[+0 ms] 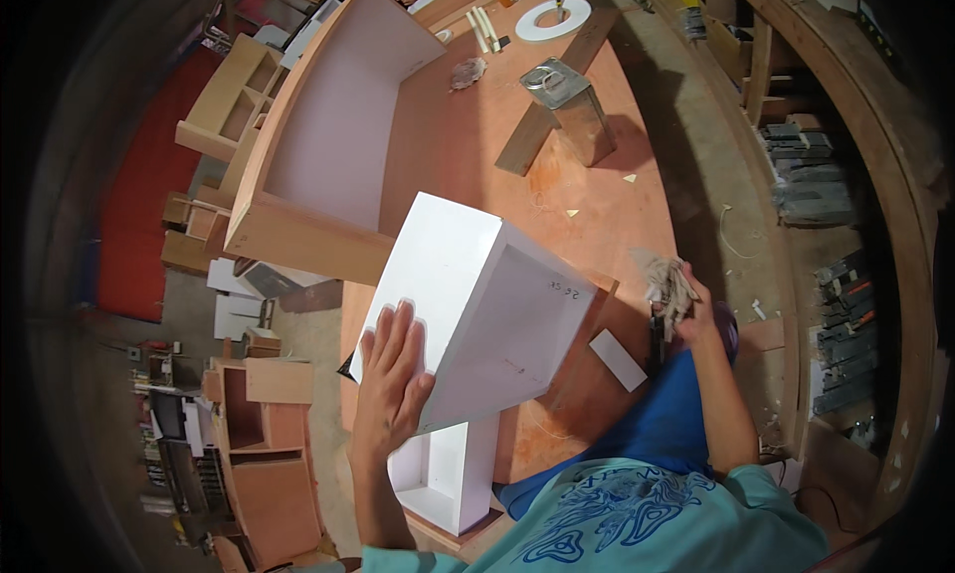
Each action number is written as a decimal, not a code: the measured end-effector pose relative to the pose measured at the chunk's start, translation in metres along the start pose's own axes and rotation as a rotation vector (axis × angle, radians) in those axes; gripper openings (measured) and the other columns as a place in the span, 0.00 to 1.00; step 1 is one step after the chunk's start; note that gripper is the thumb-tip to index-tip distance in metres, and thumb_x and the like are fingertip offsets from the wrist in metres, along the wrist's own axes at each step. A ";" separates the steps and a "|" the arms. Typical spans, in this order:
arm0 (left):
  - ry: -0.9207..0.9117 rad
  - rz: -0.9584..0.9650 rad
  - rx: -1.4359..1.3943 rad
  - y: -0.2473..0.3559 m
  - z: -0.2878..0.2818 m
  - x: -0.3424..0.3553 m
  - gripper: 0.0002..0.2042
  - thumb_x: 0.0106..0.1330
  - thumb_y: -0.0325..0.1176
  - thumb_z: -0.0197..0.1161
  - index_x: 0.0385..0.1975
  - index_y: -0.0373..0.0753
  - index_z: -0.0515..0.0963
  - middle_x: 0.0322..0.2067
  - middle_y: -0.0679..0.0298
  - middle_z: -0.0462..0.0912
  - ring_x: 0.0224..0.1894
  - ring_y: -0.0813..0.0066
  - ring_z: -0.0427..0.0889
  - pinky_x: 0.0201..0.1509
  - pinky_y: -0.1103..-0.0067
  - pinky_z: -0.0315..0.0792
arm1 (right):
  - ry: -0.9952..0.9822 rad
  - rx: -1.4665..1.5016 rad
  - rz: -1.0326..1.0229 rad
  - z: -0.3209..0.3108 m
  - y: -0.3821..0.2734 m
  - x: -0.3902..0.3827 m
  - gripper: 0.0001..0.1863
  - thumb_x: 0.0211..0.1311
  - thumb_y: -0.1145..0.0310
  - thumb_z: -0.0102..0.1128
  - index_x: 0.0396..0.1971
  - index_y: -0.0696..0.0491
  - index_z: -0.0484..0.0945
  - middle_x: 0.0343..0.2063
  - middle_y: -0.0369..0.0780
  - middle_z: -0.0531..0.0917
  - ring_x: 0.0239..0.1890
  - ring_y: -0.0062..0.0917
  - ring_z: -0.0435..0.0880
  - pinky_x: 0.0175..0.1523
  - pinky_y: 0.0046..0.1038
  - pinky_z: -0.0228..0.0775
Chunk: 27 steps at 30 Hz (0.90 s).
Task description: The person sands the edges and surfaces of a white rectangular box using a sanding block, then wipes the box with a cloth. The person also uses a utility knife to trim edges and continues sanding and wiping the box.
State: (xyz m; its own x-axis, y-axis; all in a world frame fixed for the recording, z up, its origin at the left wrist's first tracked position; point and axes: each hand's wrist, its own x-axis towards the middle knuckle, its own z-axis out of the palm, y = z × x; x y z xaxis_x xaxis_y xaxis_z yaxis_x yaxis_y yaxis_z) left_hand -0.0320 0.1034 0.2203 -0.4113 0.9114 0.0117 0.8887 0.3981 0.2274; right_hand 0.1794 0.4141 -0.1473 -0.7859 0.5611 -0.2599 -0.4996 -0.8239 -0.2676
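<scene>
White open box [477, 304] tilted on orange workbench [468, 145], left hand [391, 374] flat, fingers spread on its outer left panel, right hand [686, 304] off to the box's right, not touching it, closed around wad of rag [665, 277], metal can [569, 105] farther back

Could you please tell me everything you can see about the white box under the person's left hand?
The white box is an open-sided cabinet piece of white-faced board, smooth and matt, with small handwritten marks inside. It lies tilted on the reddish-brown workbench, its open side facing right and showing the hollow inside. The left hand rests flat, fingers spread, on its broad outer panel near the lower corner. A second white piece stands below it.
</scene>
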 end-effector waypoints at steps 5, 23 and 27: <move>-0.030 0.265 -0.045 0.008 0.000 0.110 0.25 0.78 0.48 0.48 0.71 0.45 0.68 0.75 0.57 0.60 0.79 0.51 0.48 0.79 0.53 0.36 | 0.044 0.217 -0.133 -0.045 0.002 0.003 0.17 0.73 0.50 0.55 0.49 0.44 0.82 0.43 0.34 0.86 0.41 0.27 0.84 0.34 0.35 0.75; 0.264 0.439 -0.209 0.081 0.002 0.153 0.05 0.64 0.26 0.64 0.29 0.35 0.74 0.32 0.60 0.79 0.45 0.60 0.82 0.63 0.60 0.69 | 0.061 0.277 -0.280 -0.069 -0.002 0.026 0.16 0.74 0.53 0.53 0.48 0.46 0.82 0.42 0.35 0.86 0.40 0.27 0.82 0.37 0.34 0.74; 0.134 0.721 0.319 0.107 0.056 0.060 0.09 0.51 0.23 0.69 0.21 0.38 0.73 0.29 0.60 0.77 0.49 0.56 0.82 0.65 0.43 0.63 | 0.118 0.326 -0.249 -0.056 0.000 0.023 0.16 0.74 0.52 0.54 0.49 0.46 0.81 0.42 0.35 0.85 0.39 0.28 0.82 0.36 0.33 0.74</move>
State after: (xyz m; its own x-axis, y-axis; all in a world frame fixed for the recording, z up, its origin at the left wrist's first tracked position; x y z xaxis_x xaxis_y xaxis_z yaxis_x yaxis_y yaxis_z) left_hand 0.0492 0.2065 0.1909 0.2835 0.9436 0.1710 0.9519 -0.2553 -0.1695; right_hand 0.1815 0.4319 -0.2054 -0.5892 0.7359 -0.3337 -0.7729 -0.6337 -0.0328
